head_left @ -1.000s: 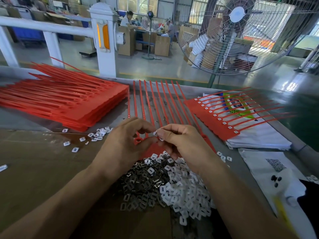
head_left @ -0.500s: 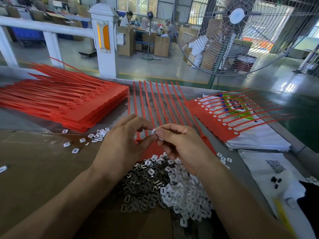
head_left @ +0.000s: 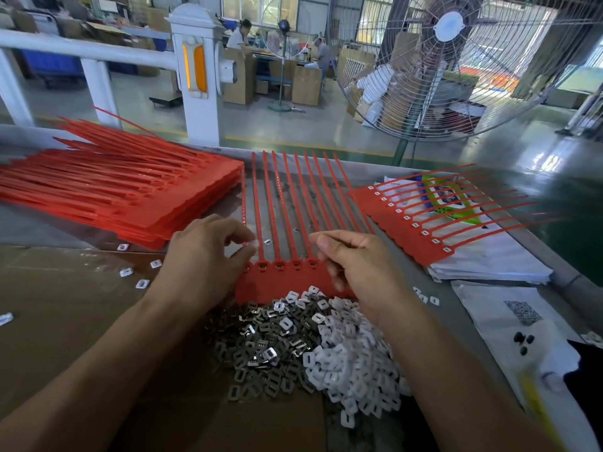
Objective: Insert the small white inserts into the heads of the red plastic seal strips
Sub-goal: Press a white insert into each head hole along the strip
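No bin or tray is holding the parts; everything is lying loose on the bench (head_left: 385,177). A heap of white inserts (head_left: 350,357) is sitting at the near middle, touching a heap of grey metal clips (head_left: 261,350) on its left. A few stray inserts (head_left: 143,272) are lying apart on the brown cardboard sheet (head_left: 65,321) to the left.

The working seal strip sheet (head_left: 287,275) is lying just beyond the heaps, heads towards the person, tails fanning away to the far bench edge. The visible head sockets along its near edge are appearing dark and unfilled.

The left hand (head_left: 205,259) is pinching a small white insert (head_left: 253,244) between thumb and forefinger, just above the leftmost heads. The right hand (head_left: 355,262) is hovering over the right end of the same sheet with fingers curled; whether it is gripping anything cannot be told.

A tall stack of red sheets (head_left: 130,190) is occupying the left rear of the bench. A filled sheet (head_left: 424,216), white inserts showing in its heads, is resting on printed bags (head_left: 489,259) at the right, tails overhanging the right bench edge. Open bench surface is showing between the stack and the filled sheet, under the strip tails.
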The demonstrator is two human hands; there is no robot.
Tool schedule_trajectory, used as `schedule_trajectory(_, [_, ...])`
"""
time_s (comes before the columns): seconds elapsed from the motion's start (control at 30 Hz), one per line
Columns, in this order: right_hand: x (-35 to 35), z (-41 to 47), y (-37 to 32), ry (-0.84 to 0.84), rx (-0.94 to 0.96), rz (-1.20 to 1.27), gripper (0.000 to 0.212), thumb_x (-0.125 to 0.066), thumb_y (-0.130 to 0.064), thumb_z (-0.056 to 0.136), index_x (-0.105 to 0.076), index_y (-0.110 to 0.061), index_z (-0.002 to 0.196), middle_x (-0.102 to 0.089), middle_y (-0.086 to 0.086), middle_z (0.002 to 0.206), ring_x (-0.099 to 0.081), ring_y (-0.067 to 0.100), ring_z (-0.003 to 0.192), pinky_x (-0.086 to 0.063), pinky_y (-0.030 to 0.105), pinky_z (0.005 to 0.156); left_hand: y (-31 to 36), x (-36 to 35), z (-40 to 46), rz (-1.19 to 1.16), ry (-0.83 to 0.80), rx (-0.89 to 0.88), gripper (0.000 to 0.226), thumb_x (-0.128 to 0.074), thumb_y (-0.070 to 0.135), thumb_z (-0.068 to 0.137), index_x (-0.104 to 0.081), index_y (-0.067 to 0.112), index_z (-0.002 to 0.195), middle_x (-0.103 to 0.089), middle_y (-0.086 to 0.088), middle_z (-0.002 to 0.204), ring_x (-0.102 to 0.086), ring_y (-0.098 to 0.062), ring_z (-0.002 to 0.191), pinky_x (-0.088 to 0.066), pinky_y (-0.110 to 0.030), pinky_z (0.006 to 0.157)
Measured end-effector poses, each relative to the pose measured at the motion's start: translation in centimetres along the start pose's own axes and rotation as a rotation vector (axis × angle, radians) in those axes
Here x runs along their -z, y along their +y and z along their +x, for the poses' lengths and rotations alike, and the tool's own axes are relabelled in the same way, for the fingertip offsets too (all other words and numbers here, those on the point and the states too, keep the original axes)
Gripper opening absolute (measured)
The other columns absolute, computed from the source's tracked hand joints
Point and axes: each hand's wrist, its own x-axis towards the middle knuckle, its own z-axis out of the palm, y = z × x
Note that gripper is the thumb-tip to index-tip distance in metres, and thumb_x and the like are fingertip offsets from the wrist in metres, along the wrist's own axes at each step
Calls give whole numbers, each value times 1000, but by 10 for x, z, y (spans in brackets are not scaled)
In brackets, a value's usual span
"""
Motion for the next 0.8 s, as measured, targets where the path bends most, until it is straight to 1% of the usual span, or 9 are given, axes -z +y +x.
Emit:
schedule_trajectory(0.07, [2,1,1,39,-21,-29,14,-68,-27,99,-80,-32,101,-70,2,78,-54,12,59,-46,27,55,-2,5,2,35,-84,110,7,-74,39,87,-69,41,84,-62,19,89,-59,-11,94,-48,-47,95])
schedule_trajectory(0.13, [2,1,2,53,-30,-63,13,-69,-26,98,-79,-32,104,-71,-1,76,-56,7,58,-48,25,57,-2,7,1,59,-150,165,12,-76,40,86,-66,43,79,-61,20,88,-58,-12,96,-45,-48,99])
schedule_trajectory(0.2, [2,0,2,51,-30,-83,13,-70,-26,98,-79,-32,105,-69,-8,69,-56,2,53,-48,19,54,-1,8,1,76,-180,187,10,-77,40,85,-69,42,81,-61,23,86,-57,-11,97,-44,-48,100])
schedule_trajectory(0.27, [2,-1,0,47,-30,-97,12,-70,-27,97,-79,-32,105,-68,-12,65,-56,-1,51,-47,17,52,-1,8,1,111,-182,189,6,-77,39,85,-72,40,85,-61,25,84,-58,-11,100,-42,-47,102])
schedule_trajectory(0.4, [1,-3,-3,44,-25,-110,12,-70,-26,97,-79,-31,103,-71,-11,70,-56,-2,52,-47,18,53,-1,8,0,115,-184,198,8,-78,37,84,-75,37,91,-66,22,87,-60,-11,100,-43,-47,103])
schedule_trajectory(0.5, [0,-5,-5,45,-28,-131,11,-70,-27,98,-78,-31,103,-68,-13,63,-55,-3,48,-46,16,51,-1,7,0,105,-192,208,10,-78,36,84,-75,36,93,-68,21,88,-61,-10,99,-44,-46,103])
schedule_trajectory(0.6, [0,-5,-6,45,-29,-150,12,-70,-26,98,-78,-30,106,-66,-20,60,-56,-6,48,-45,13,51,-2,8,1,91,-193,233,12,-79,31,84,-76,36,94,-68,21,88,-62,-11,98,-45,-46,103])
schedule_trajectory(0.7, [0,-6,-7,45,-27,-163,13,-69,-26,98,-77,-31,106,-66,-21,59,-55,-6,48,-45,13,51,-3,8,2,79,-187,246,14,-74,23,89,-76,36,96,-70,18,89,-65,-12,97,-46,-46,103])
schedule_trajectory(0.8, [0,-7,-8,39,-27,-170,12,-69,-27,98,-78,-31,106,-65,-18,59,-54,-4,48,-46,15,51,-3,7,1,80,-179,247,22,-66,16,93,-76,35,95,-66,21,81,-65,-12,91,-48,-46,99])
